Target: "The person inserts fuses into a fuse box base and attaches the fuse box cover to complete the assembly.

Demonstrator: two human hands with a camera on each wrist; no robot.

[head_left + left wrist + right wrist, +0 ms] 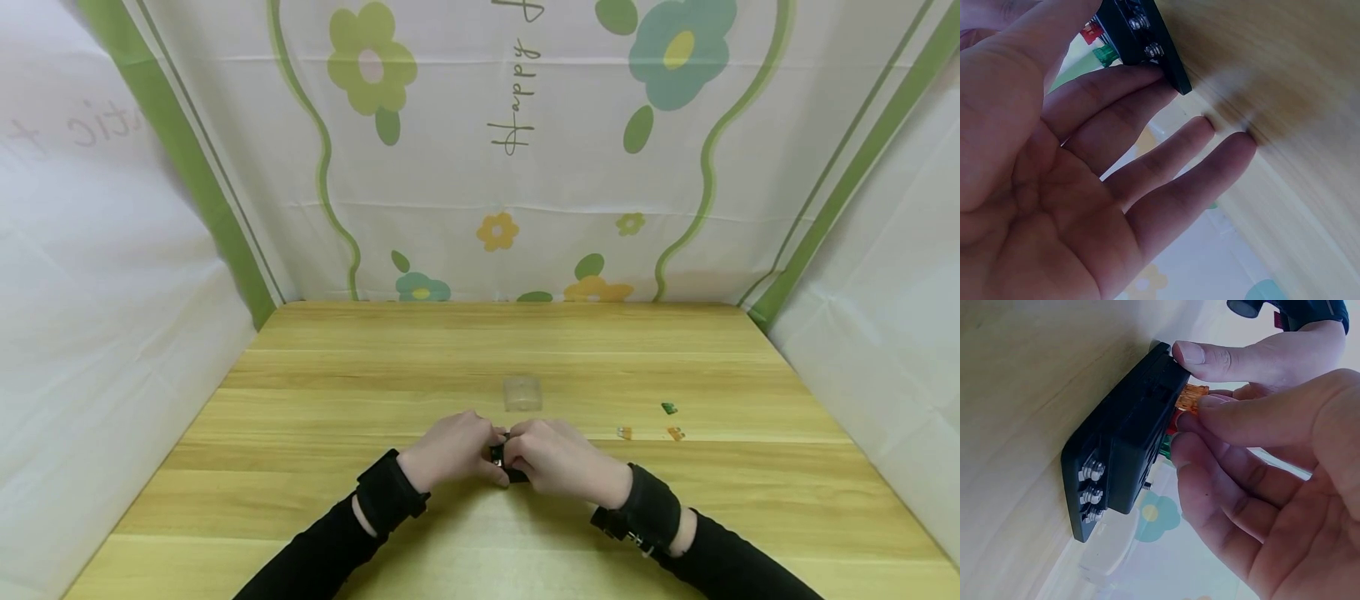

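Observation:
A black fuse box (1141,419) sits on the table between both hands, its metal screw terminals (1091,495) showing along one end. My left hand (459,448) grips it, thumb at one end and fingertips at the other; the ring and little fingers extend toward the tabletop. With thumb and fingertips, my right hand (561,463) pinches an orange blade fuse (1191,397) at the top of the box. Beside that fuse, a red blade fuse (1090,32) and a green blade fuse (1105,55) stand in the box, partly covered by fingers in the right wrist view.
Beyond the hands lies a clear plastic cover (522,394). To the right on the wooden table (300,400) are a loose green fuse (669,408) and two orange ones, one nearer (625,433) and another farther right (677,434). Printed cloth (450,167) walls surround the table.

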